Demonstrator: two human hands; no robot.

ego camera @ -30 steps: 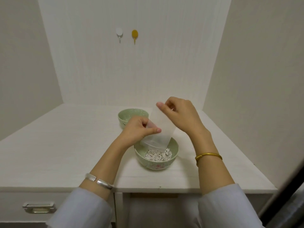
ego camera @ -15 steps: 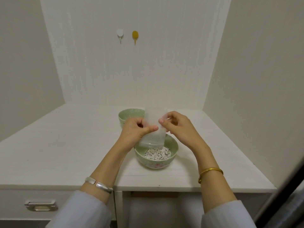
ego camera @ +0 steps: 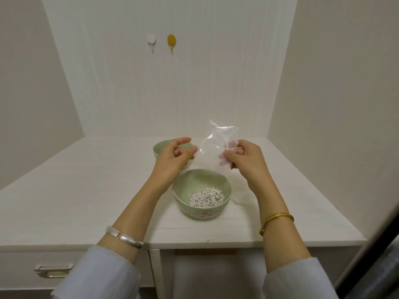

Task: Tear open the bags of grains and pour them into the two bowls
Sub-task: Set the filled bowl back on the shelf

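A pale green bowl (ego camera: 183,192) stands near the table's front edge with white grains (ego camera: 205,197) lying in its bottom. A second green bowl (ego camera: 158,147) sits behind it, partly hidden by my left hand. My right hand (ego camera: 244,162) pinches a clear, empty plastic bag (ego camera: 216,145) and holds it upright above the near bowl's far rim. My left hand (ego camera: 174,157) hovers just left of the bag with fingers apart, not touching it.
The bowls stand on a white table (ego camera: 86,190) set in a white alcove. Two wall hooks, one white (ego camera: 151,41) and one yellow (ego camera: 171,42), hang on the back wall. A drawer handle (ego camera: 54,270) shows below the table's front left.
The bag has lifted off the near bowl and shifted right. My left hand has let go of it and opened. Only my right hand holds it now.
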